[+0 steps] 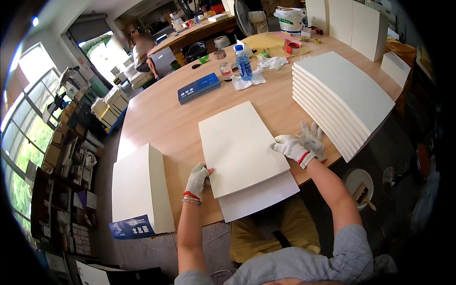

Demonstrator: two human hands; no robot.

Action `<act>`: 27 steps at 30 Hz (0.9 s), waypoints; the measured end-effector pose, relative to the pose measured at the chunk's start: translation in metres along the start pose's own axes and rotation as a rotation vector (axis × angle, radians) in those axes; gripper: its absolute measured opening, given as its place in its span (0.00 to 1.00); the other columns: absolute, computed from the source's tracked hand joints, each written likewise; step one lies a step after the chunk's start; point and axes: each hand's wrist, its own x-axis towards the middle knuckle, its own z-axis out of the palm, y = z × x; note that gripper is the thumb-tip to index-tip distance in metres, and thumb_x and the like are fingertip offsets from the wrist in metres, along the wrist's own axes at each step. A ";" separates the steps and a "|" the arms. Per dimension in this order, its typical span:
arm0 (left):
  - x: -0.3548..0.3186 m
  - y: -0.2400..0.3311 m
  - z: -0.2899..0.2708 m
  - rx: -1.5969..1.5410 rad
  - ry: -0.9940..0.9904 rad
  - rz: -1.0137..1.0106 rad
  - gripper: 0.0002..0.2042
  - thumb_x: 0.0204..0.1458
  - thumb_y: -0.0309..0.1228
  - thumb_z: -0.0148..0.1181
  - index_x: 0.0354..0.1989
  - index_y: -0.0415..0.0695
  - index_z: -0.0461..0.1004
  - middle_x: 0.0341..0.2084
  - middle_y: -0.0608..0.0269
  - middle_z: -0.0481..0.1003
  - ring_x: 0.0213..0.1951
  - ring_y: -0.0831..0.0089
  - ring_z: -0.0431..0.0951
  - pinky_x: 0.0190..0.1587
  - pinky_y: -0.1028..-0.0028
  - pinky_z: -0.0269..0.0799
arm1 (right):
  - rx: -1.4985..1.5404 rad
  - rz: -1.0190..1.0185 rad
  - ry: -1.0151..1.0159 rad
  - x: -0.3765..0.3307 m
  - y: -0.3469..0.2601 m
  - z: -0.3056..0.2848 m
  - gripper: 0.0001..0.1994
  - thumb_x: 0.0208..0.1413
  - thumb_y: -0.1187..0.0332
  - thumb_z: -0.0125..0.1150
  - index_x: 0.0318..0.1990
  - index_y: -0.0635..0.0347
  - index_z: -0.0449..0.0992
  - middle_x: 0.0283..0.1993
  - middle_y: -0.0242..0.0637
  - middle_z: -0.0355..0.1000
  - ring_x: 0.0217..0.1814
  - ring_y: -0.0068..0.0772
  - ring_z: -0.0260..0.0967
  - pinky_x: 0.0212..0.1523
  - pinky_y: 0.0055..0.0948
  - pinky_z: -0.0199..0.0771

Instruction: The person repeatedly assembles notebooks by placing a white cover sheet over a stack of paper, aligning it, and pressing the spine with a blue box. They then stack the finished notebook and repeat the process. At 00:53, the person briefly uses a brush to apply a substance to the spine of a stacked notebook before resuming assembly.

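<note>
In front of me lies a thick white rectangular board (242, 145), with a thinner white sheet (259, 195) sticking out from under its near edge. My left hand (197, 180), in a white knit glove with bare fingertips showing, is closed at the board's left edge. At the right edge my right hand (290, 147), also gloved, has its fingers bent against the board's side. Just beyond the right wrist rests a loose greyish-white glove (311, 139). What the fingers do under the edges is hidden.
A tall stack of white boards (342, 90) stands to the right, and a white stack (135, 185) with a blue box end (133, 228) to the left. Farther back are a blue box (199, 88), a water bottle (243, 64), a glass jar (226, 71), tape (291, 46) and a white bucket (289, 21).
</note>
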 end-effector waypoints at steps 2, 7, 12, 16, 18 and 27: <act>-0.006 0.006 0.001 0.109 0.018 -0.013 0.14 0.52 0.31 0.61 0.42 0.35 0.70 0.25 0.65 0.74 0.23 0.76 0.75 0.24 0.75 0.71 | -0.010 0.013 -0.015 0.002 -0.007 0.000 0.20 0.55 0.52 0.61 0.39 0.62 0.76 0.28 0.30 0.74 0.29 0.21 0.66 0.33 0.27 0.66; -0.027 0.004 0.005 0.575 0.247 0.063 0.18 0.51 0.33 0.62 0.47 0.37 0.70 0.32 0.59 0.76 0.33 0.67 0.77 0.36 0.69 0.74 | -0.089 -0.041 -0.044 0.006 -0.001 0.003 0.19 0.56 0.52 0.59 0.41 0.62 0.76 0.29 0.31 0.74 0.30 0.22 0.67 0.34 0.27 0.67; -0.122 -0.019 0.027 0.980 0.321 0.285 0.24 0.45 0.30 0.65 0.53 0.41 0.69 0.51 0.47 0.71 0.54 0.53 0.69 0.54 0.60 0.66 | -0.072 -0.100 -0.030 -0.003 -0.015 -0.005 0.20 0.56 0.51 0.58 0.37 0.63 0.75 0.27 0.35 0.73 0.29 0.27 0.68 0.33 0.31 0.67; -0.134 -0.050 0.032 0.850 0.279 0.413 0.28 0.40 0.26 0.69 0.54 0.41 0.69 0.53 0.47 0.70 0.58 0.51 0.66 0.59 0.61 0.62 | -0.314 -0.074 -0.097 -0.002 -0.024 -0.017 0.19 0.56 0.51 0.58 0.37 0.61 0.75 0.28 0.38 0.73 0.30 0.33 0.69 0.34 0.34 0.67; -0.133 -0.052 0.031 0.785 0.280 0.435 0.29 0.37 0.24 0.70 0.53 0.41 0.70 0.53 0.47 0.70 0.58 0.51 0.66 0.59 0.61 0.62 | -0.289 -0.046 -0.100 -0.004 -0.026 -0.015 0.18 0.56 0.51 0.58 0.37 0.60 0.75 0.28 0.39 0.74 0.30 0.35 0.69 0.34 0.34 0.67; -0.132 -0.054 0.029 0.888 0.281 0.471 0.29 0.37 0.26 0.71 0.53 0.40 0.70 0.52 0.47 0.71 0.57 0.51 0.67 0.60 0.61 0.61 | -0.346 -0.019 -0.072 -0.010 -0.033 -0.011 0.18 0.55 0.51 0.58 0.36 0.58 0.74 0.29 0.40 0.74 0.31 0.40 0.71 0.34 0.36 0.68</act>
